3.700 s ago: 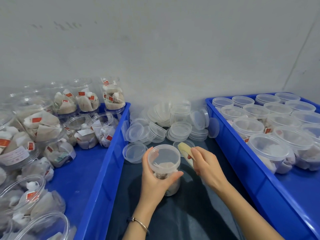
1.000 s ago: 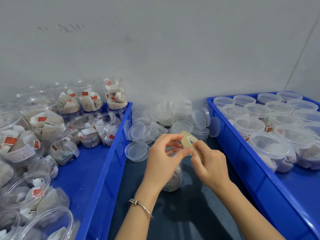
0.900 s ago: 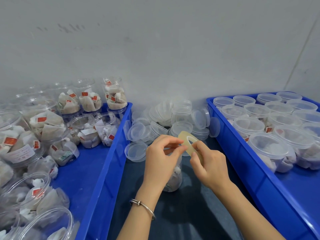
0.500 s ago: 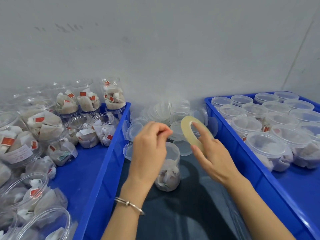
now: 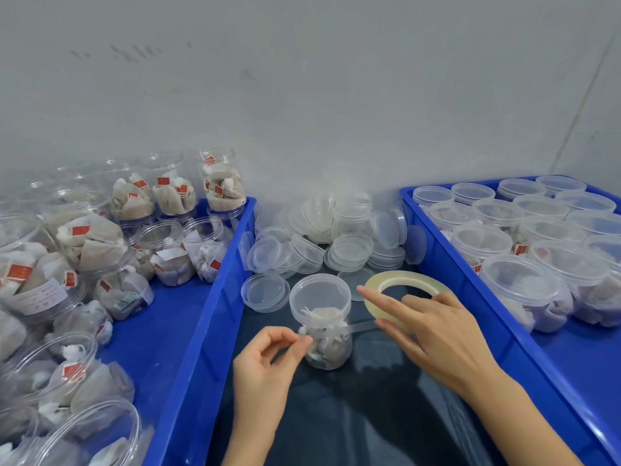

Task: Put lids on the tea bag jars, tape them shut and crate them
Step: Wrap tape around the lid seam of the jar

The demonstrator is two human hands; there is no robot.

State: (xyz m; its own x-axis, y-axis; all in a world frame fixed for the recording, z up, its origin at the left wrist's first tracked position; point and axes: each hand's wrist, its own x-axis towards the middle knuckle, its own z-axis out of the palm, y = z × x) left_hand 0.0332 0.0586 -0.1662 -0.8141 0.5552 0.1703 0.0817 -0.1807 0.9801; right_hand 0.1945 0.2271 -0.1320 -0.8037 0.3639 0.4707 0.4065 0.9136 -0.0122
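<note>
Since the frame half a second back, both hands have dropped: the left hand now sits low beside the jar instead of above it, and the tape roll has tilted flatter, with a strip of tape drawn out between roll and jar.

Head view. The jar stands upright on the dark table with its clear lid on. The left hand pinches the free tape end between thumb and forefinger, at the jar's left side just under the lid. The right hand grasps the tape roll, thumb through its hole and fingers extended along its near edge.

Labels: the tea bags in the open jars of the left blue crate carry small red tags; their writing is too small to read.

Loose clear lids are heaped at the wall behind the jar, one lying just beside it on its left. Lidded jars fill the right blue crate.
</note>
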